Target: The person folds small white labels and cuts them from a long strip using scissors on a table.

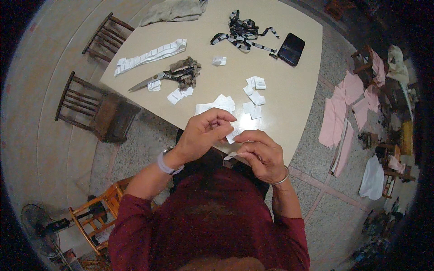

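Observation:
Over the near edge of the cream table (pixel 210 78), my left hand (pixel 206 133) has its thumb and fingers close to a small white printed label (pixel 232 136); whether it grips the label is unclear. Beside it my right hand (pixel 262 157) pinches another small pale label (pixel 231 155) between thumb and finger, its forefinger near the first label. Just beyond my hands are loose white labels (pixel 222 102), with more small piles (pixel 256 98) to the right. Large tailor's shears (pixel 147 83), their handles wrapped in cloth, lie at the left among cut labels (pixel 175 96).
A folded strip of white labels (pixel 151 56) lies far left. Tangled black-and-white label tape (pixel 244 32) and a black phone-like device (pixel 291 49) are at the back. Grey cloth (pixel 174 12) lies at the far edge. Wooden chairs (pixel 113 117) stand left; pink fabric pieces (pixel 334 118) are at the right.

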Available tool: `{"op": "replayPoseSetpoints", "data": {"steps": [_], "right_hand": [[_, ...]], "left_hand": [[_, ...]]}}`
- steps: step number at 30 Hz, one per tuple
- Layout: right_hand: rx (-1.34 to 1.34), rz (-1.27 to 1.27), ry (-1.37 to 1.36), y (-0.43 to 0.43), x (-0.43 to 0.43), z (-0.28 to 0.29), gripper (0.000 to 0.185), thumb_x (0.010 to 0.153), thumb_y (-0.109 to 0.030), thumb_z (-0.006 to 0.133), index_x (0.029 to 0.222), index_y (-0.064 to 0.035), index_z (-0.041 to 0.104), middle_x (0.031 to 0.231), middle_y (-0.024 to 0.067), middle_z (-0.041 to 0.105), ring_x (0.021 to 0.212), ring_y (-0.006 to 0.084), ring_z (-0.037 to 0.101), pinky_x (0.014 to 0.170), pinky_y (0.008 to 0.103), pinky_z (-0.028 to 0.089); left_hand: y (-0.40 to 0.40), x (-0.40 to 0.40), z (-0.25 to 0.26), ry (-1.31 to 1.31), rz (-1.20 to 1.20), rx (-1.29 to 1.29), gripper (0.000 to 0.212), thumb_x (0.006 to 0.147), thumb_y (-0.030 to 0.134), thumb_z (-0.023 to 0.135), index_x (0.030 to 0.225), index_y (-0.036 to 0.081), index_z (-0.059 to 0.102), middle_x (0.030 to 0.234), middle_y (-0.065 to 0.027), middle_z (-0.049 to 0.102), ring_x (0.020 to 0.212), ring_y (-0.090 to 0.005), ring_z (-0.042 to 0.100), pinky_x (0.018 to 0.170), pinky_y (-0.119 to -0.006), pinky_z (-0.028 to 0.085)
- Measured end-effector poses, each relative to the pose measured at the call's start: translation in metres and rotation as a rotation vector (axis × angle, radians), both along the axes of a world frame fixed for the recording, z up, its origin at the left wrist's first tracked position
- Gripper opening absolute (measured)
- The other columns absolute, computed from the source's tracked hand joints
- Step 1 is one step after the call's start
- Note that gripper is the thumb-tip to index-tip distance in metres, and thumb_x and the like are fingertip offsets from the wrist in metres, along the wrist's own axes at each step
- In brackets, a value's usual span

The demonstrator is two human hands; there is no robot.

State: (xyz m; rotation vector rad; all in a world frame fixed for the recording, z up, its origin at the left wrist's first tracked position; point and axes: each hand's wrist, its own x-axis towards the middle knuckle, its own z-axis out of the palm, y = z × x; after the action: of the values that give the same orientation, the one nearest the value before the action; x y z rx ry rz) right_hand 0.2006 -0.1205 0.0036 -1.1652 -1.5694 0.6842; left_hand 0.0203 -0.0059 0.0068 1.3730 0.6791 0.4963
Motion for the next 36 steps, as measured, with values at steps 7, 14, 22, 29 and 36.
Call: {"op": "replayPoseSetpoints", "data": {"steps": [7, 14, 22, 29, 36], "right_hand": [[0.053, 0.137, -0.050, 0.007, 0.011, 0.001, 0.005, 0.080, 0.001, 0.070, 0.083, 0.0005, 0.065, 0.103, 0.0130, 0.066, 0.091, 0.0236, 0.066, 0.076, 0.0316, 0.053], [-0.106, 0.032, 0.022, 0.014, 0.020, 0.003, 0.004, 0.084, -0.004, 0.066, 0.084, -0.0003, 0.066, 0.107, 0.0124, 0.064, 0.094, 0.0217, 0.063, 0.081, 0.0304, 0.050], [-0.281, -0.092, 0.495, 0.011, -0.010, -0.028, 0.007, 0.083, -0.005, 0.069, 0.088, -0.0015, 0.069, 0.119, 0.0101, 0.058, 0.104, 0.0165, 0.058, 0.087, 0.0283, 0.047], [-0.261, -0.207, 0.459, 0.021, -0.028, -0.026, 0.008, 0.082, -0.007, 0.071, 0.088, -0.0010, 0.069, 0.109, 0.0110, 0.062, 0.097, 0.0186, 0.061, 0.082, 0.0289, 0.049], [-0.223, -0.094, 0.182, 0.023, -0.010, -0.012, 0.009, 0.082, -0.008, 0.071, 0.085, -0.0003, 0.067, 0.094, 0.0110, 0.065, 0.091, 0.0201, 0.063, 0.081, 0.0298, 0.049]], "left_hand": [[0.004, -0.003, 0.011, 0.088, -0.183, 0.090, 0.018, 0.090, 0.006, 0.063, 0.108, 0.002, 0.066, 0.090, -0.0020, 0.065, 0.080, -0.0065, 0.059, 0.070, -0.022, 0.050], [0.004, -0.004, 0.005, 0.158, -0.020, 0.004, 0.007, 0.089, 0.006, 0.065, 0.095, 0.002, 0.065, 0.089, -0.0041, 0.066, 0.078, -0.0093, 0.060, 0.070, -0.026, 0.050], [-0.015, 0.003, -0.028, -0.345, 0.406, -0.544, 0.011, 0.094, 0.011, 0.064, 0.100, 0.002, 0.061, 0.086, -0.0015, 0.060, 0.075, -0.0096, 0.056, 0.067, -0.024, 0.046], [-0.034, 0.012, -0.029, -0.431, 0.370, -0.596, 0.011, 0.097, 0.013, 0.059, 0.099, 0.003, 0.060, 0.091, -0.0009, 0.059, 0.078, -0.0082, 0.055, 0.068, -0.024, 0.046], [-0.026, 0.002, -0.021, -0.072, 0.251, -0.143, 0.010, 0.093, 0.012, 0.064, 0.097, 0.002, 0.063, 0.084, 0.0018, 0.061, 0.076, -0.0038, 0.055, 0.066, -0.020, 0.045]]}}
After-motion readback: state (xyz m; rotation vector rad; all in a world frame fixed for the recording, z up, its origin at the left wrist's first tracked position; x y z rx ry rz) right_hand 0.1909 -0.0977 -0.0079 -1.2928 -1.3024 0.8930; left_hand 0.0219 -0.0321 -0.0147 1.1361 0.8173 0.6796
